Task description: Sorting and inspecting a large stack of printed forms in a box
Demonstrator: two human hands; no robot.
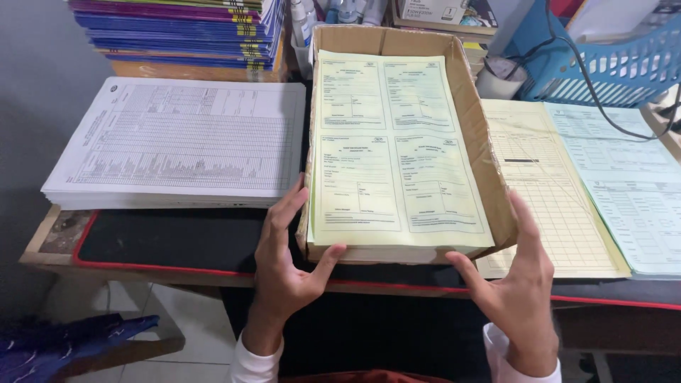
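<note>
Both hands are at the near end of a shallow cardboard box [477,128] that holds a thick stack of pale yellow printed forms [397,152], and the work in hand looks like squaring up or taking hold of that box at the front of the surface [177,241]. The left hand [287,266] is spread, its fingers [284,206] lying along the box's left wall and its thumb hooked up against the lower left corner of the stack. The right hand [521,284] is open too, palm turned inward, fingers rising beside the box's right wall and thumb reaching under the near right corner; neither hand is closed around anything (it is more a cradling touch than a grip). The box sits in the middle of the surface, its near edge just over the dark mat with the red border, between a tall white stack of tabled sheets [177,142] on the left and loose yellow and pale blue forms [560,191] on the right. As a judgement, any further move would call for even pressure from both sides, since the worn cardboard walls look soft and the top sheets could slide.
</note>
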